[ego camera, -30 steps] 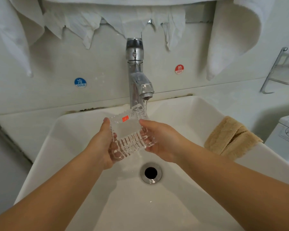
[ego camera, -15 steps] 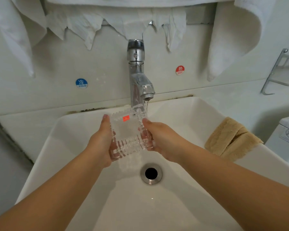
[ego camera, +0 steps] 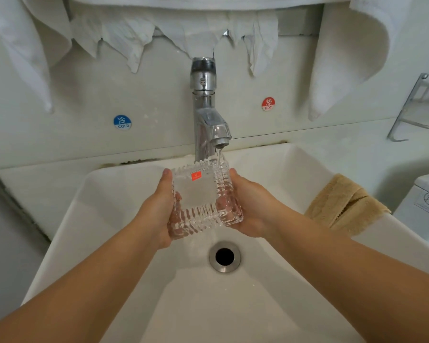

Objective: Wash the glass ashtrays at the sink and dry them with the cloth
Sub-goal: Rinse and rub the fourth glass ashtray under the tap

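A square cut-glass ashtray [ego camera: 203,196] is held over the middle of the white sink [ego camera: 124,194], tilted with its far edge raised toward the chrome tap [ego camera: 207,112]. The left hand [ego camera: 156,211] grips its left side, fingers curled underneath and showing through the ribbed glass, with one fingertip [ego camera: 167,172] up against the far left corner. The right hand [ego camera: 252,206] grips the right side in the same way, fingers wrapped beneath the rim. A thin stream of water [ego camera: 219,154] falls from the spout onto the far right corner of the ashtray (a small red sticker [ego camera: 196,175] sits on the glass near its far edge). The drain [ego camera: 224,256] lies in the basin just nearer than the hands. A folded tan cloth [ego camera: 344,204] rests on the right rim of the sink, well apart from the ashtray. On the far wall, a blue COLD sticker [ego camera: 122,122] is left of the tap and a red HOT sticker [ego camera: 268,103] is right of it. White towels [ego camera: 342,58] hang above, and a metal rack [ego camera: 414,107] is fixed at the far right.
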Motion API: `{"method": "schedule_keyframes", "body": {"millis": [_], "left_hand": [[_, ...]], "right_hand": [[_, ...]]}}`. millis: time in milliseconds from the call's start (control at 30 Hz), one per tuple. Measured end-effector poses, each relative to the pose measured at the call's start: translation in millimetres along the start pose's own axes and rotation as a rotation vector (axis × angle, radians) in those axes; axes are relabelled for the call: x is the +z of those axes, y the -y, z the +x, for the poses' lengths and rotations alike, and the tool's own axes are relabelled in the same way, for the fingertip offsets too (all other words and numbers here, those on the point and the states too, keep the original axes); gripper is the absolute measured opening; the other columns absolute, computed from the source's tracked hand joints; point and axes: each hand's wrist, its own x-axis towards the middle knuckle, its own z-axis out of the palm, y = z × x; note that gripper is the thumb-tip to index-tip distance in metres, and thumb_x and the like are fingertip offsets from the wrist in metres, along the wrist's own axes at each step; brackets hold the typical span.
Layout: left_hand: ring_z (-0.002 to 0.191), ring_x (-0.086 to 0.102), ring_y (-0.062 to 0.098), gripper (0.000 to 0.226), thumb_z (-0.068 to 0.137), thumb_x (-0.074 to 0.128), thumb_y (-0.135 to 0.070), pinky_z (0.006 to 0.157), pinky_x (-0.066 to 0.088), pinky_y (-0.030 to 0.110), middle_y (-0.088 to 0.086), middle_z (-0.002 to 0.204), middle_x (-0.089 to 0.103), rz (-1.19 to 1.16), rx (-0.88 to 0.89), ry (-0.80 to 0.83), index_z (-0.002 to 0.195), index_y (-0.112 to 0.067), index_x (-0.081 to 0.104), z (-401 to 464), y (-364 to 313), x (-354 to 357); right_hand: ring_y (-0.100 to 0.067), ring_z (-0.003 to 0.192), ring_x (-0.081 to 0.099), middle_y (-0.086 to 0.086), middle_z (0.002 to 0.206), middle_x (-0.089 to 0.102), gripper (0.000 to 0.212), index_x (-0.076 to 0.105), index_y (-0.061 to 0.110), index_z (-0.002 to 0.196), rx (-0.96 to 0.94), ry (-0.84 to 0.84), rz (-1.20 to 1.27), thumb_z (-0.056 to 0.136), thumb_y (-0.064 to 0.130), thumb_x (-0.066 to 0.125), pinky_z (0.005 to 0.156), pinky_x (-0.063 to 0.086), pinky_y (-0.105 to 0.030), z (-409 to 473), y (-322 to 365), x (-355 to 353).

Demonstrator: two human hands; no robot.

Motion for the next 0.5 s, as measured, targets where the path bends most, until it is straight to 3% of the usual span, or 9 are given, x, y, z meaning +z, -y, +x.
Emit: {"method": "schedule_keyframes", "body": {"millis": [67, 133, 167, 233, 333, 400, 500], "left_hand": [[0.064, 0.069, 0.021, 0.052, 0.090, 0.038, -0.069, 0.059, 0.053, 0.034, 0.004, 0.062, 0.071, -0.013, -0.011, -0.020, 0.095, -0.024, 0.063, 2, -1, -4], [0.075, 0.071, 0.026, 0.062, 0.088, 0.037, -0.072, 0.070, 0.057, 0.038, 0.007, 0.073, 0.075, -0.023, -0.017, -0.030, 0.098, -0.017, 0.065, 6, -2, -7], [0.076, 0.071, 0.027, 0.064, 0.087, 0.037, -0.073, 0.076, 0.058, 0.042, 0.006, 0.074, 0.074, -0.009, -0.009, -0.044, 0.098, -0.015, 0.064, 7, -3, -7], [0.063, 0.066, 0.023, 0.061, 0.087, 0.038, -0.073, 0.078, 0.057, 0.042, 0.001, 0.059, 0.066, 0.028, 0.017, -0.071, 0.087, -0.015, 0.060, 6, -3, -4], [0.034, 0.050, 0.012, 0.057, 0.089, 0.036, -0.071, 0.053, 0.052, 0.029, -0.004, 0.044, 0.053, 0.104, 0.056, -0.060, 0.075, -0.018, 0.054, 1, -2, 5], [0.029, 0.037, 0.011, 0.057, 0.090, 0.035, -0.071, 0.048, 0.042, 0.024, -0.003, 0.043, 0.043, 0.150, 0.082, -0.055, 0.067, -0.020, 0.048, 0, -2, 7], [0.048, 0.041, 0.016, 0.059, 0.090, 0.034, -0.071, 0.055, 0.044, 0.029, 0.001, 0.057, 0.042, 0.269, 0.130, -0.058, 0.069, -0.018, 0.049, 3, -5, 4]], "right_hand": [[-0.011, 0.061, 0.049, -0.001, 0.072, 0.059, 0.042, 0.064, 0.010, 0.109, -0.031, 0.071, 0.052, 0.101, 0.043, 0.038, 0.053, 0.042, -0.020, -3, 1, 2], [-0.011, 0.060, 0.052, -0.002, 0.079, 0.059, 0.039, 0.062, 0.009, 0.119, -0.041, 0.108, 0.094, 0.102, 0.037, 0.041, 0.055, 0.045, -0.021, -2, -1, 3], [-0.010, 0.056, 0.054, -0.001, 0.076, 0.060, 0.035, 0.063, 0.010, 0.112, -0.039, 0.106, 0.104, 0.101, 0.036, 0.043, 0.052, 0.046, -0.021, -4, 0, 4], [-0.009, 0.044, 0.054, 0.002, 0.060, 0.059, 0.036, 0.063, 0.013, 0.088, -0.034, 0.092, 0.097, 0.100, 0.041, 0.044, 0.041, 0.043, -0.018, -7, 2, 2], [-0.011, 0.035, 0.049, 0.001, 0.047, 0.054, 0.048, 0.056, 0.013, 0.073, -0.051, -0.039, 0.031, 0.097, 0.052, 0.042, 0.035, 0.036, -0.017, -6, 5, -5], [-0.014, 0.040, 0.052, 0.000, 0.052, 0.057, 0.052, 0.060, 0.013, 0.078, -0.044, -0.144, -0.088, 0.095, 0.059, 0.041, 0.040, 0.039, -0.018, -1, 2, -9], [-0.015, 0.051, 0.058, 0.002, 0.057, 0.062, 0.052, 0.064, 0.011, 0.093, -0.128, -0.175, -0.213, 0.097, 0.056, 0.037, 0.060, 0.047, -0.026, 4, 6, -9]]}}
